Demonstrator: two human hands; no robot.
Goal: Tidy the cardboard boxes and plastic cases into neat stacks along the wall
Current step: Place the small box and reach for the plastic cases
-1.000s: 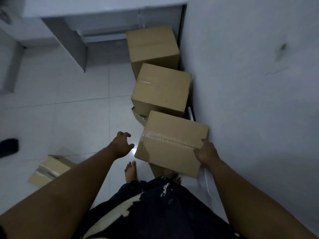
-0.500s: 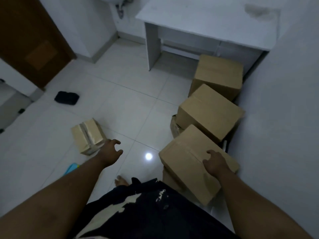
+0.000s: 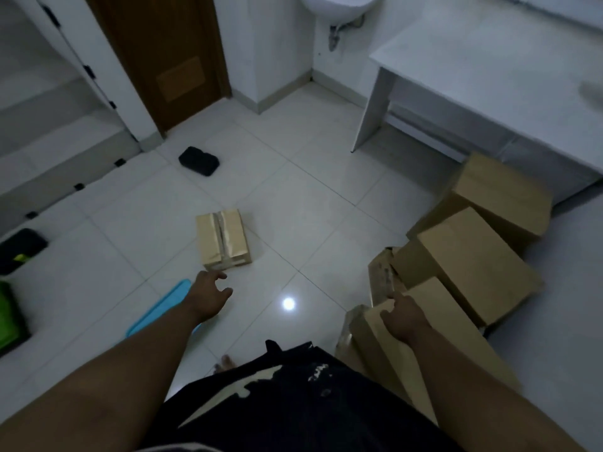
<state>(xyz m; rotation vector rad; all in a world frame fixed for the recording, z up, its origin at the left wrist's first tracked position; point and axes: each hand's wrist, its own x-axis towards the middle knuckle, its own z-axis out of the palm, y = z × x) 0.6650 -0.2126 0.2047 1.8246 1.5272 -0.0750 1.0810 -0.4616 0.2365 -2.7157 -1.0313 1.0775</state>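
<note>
1. One head view: left hand (image 3: 208, 296), fingers spread and empty, reaches over bare floor (image 3: 310, 203) toward the small cardboard box (image 3: 223, 238) just ahead; blue case (image 3: 163, 308) beside the wrist.
2. Right hand (image 3: 403, 318) rests loosely open on the nearest stacked box (image 3: 437, 308) by the wall; desk (image 3: 489, 79) beyond.

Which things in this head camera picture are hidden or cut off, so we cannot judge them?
Head view only:
- Blue lid: the left arm covers its near end.
- Green case: cut by the left edge.
- Nearest box: the right hand and arm cover part; its base is hidden.
- Worn box: mostly behind the stacks.
</note>
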